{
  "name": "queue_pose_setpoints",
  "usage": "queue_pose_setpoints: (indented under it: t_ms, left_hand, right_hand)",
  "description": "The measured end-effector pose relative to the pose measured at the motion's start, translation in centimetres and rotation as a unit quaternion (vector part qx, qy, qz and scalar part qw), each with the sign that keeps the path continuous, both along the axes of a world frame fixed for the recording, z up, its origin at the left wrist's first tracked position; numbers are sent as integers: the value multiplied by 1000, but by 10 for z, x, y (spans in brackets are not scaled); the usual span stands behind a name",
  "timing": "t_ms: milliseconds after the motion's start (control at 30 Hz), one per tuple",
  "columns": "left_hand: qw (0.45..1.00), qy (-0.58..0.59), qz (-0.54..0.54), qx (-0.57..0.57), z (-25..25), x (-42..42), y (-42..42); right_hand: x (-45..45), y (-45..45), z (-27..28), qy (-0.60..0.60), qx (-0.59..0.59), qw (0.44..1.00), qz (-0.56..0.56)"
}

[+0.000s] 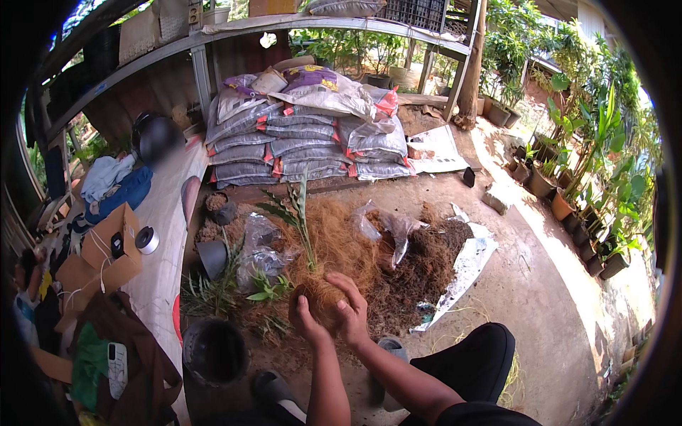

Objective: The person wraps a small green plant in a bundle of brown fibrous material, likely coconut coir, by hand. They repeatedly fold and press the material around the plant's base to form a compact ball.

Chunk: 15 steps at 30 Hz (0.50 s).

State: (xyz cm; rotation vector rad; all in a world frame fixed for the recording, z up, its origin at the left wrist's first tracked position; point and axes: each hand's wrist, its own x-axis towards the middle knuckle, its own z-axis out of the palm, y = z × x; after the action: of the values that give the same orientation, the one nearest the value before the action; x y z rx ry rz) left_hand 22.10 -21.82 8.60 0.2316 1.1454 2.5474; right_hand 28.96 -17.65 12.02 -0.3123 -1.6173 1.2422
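Between my two hands is a ball of brown coconut fibre (321,295). A plant (303,229) with long, dark green, notched leaves stands upright out of its top. My left hand (309,318) cups the ball's near left side, thumb up. My right hand (349,309) wraps the right side, with its fingers over the top. The undersides of both hands are hidden. Just beyond lies a loose heap of coconut fibre (341,234). Dark potting mix (445,245) is piled to its right on an opened plastic sack (469,271).
A black bucket (216,352) stands at my lower left, near cut leafy stems (213,298) and a tipped grey pot (212,259). Stacked sacks (309,144) rise behind the heap. Potted plants (565,202) line the right. A cardboard box (101,261) and phone (117,367) lie left.
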Motion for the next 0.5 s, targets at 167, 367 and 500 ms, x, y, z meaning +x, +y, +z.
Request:
queue_pose_setpoints:
  t_ms: [167, 367, 500]
  left_hand:
    - [998, 28, -31, 42, 4, 2, -3]
    - [981, 183, 57, -11, 31, 4, -3]
    - [993, -49, -78, 69, 18, 10, -5]
  right_hand:
    - [7, -8, 5, 15, 39, 999, -28]
    - [15, -14, 18, -8, 78, 996, -30]
    - [18, -15, 18, -20, 86, 994, -62]
